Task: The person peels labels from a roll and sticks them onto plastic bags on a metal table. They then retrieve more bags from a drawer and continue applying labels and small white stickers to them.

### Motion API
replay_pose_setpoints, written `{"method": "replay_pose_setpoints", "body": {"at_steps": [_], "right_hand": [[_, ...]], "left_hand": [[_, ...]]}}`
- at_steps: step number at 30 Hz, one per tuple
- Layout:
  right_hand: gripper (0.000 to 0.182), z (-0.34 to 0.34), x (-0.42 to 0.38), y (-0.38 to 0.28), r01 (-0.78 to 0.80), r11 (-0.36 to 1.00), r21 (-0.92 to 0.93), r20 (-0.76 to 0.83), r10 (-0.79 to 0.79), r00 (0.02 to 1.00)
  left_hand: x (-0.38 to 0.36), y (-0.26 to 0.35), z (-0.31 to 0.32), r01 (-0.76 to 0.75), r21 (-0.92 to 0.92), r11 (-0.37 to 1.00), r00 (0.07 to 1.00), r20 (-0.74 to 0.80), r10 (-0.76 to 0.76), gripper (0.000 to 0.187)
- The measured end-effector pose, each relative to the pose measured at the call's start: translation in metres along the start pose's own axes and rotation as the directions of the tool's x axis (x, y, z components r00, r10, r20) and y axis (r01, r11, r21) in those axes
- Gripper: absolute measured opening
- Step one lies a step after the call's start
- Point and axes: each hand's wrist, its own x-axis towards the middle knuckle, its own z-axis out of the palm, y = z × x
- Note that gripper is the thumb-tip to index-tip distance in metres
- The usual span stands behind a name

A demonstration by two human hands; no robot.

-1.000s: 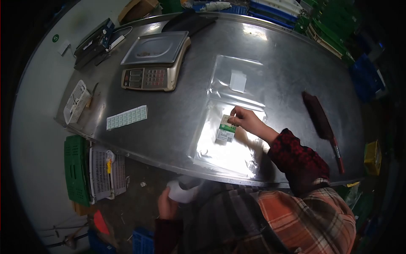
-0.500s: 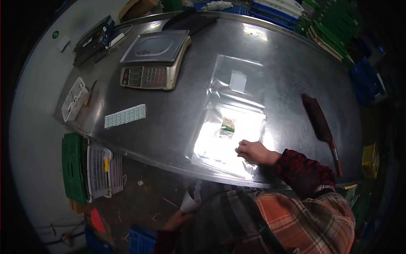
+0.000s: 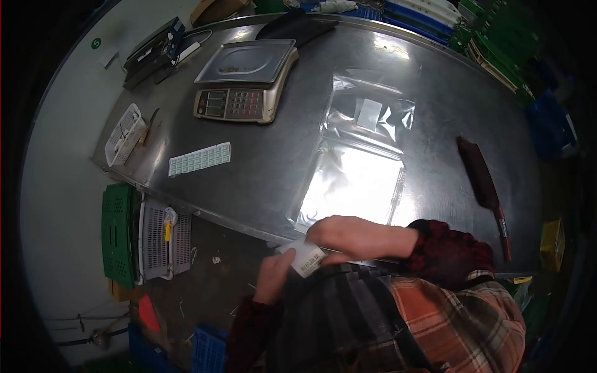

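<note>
The white label strip [image 3: 305, 256] lies at the 7 o'clock side of the plastic bags [image 3: 351, 180], at the near edge of the counter [image 3: 261, 205]. The left hand [image 3: 272, 273] has its fingers nearly closed on the strip's 8 o'clock edge, thumb on the face. The right hand [image 3: 342, 235] has curled fingers at the 2 o'clock edge; their opening and any hold are hidden and blurred, so neither can be told.

Handling, as judged: the strip is light, flexible and easily creased; grip it by plain margins, clear of the print and any adhesive. The bags are thin, soft and slippery; take hold at one corner or edge.

Differences from the earlier frame: the right hand is now at the strip, no longer over the bags. The green-and-beige label seen on the bags is no longer visible there. The far bag portion, at 12 o'clock, appears more crinkled.
</note>
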Motion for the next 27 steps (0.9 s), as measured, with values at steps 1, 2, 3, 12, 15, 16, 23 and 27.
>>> {"method": "replay_pose_setpoints", "body": {"at_steps": [1,2,3,12,15,16,23,27], "right_hand": [[0.034,0.019,0.002,0.006,0.091,0.996,-0.022,0.065,-0.09,0.994],[0.029,0.03,0.003,0.006,0.111,0.993,-0.049,0.102,-0.106,0.989],[0.027,0.037,0.005,0.007,0.161,0.982,-0.097,0.073,-0.155,0.985],[0.01,-0.005,-0.023,0.046,-0.413,0.847,0.336,-0.354,0.52,0.778],[0.02,-0.016,-0.049,0.137,-0.533,0.692,0.487,-0.369,0.716,0.592],[0.024,-0.011,-0.057,0.161,-0.657,0.661,0.362,-0.339,0.75,0.568],[0.038,-0.019,-0.058,0.146,-0.871,0.482,-0.096,-0.44,0.764,0.472],[0.048,-0.003,-0.086,0.094,-0.726,0.599,-0.336,0.039,0.779,0.625]], "left_hand": [[0.002,0.0,0.0,-0.016,0.062,0.998,1.0,0.019,0.015,0.034],[0.0,0.003,0.002,-0.051,0.115,0.992,0.999,0.002,0.051,0.033],[0.002,0.003,0.002,-0.1,0.166,0.981,0.995,0.011,0.099,0.031],[0.021,-0.073,-0.044,-0.004,-0.622,0.783,0.95,-0.246,-0.191,0.023],[0.0,-0.064,-0.041,-0.004,-0.464,0.886,0.973,-0.206,-0.104,0.017],[-0.003,-0.067,-0.043,-0.139,-0.026,0.99,0.978,-0.16,0.133,0.019],[-0.024,-0.095,-0.051,-0.051,0.604,0.796,0.964,0.238,-0.119,0.033],[-0.046,-0.069,-0.042,0.149,0.164,0.975,0.891,0.404,-0.204,0.041]]}}
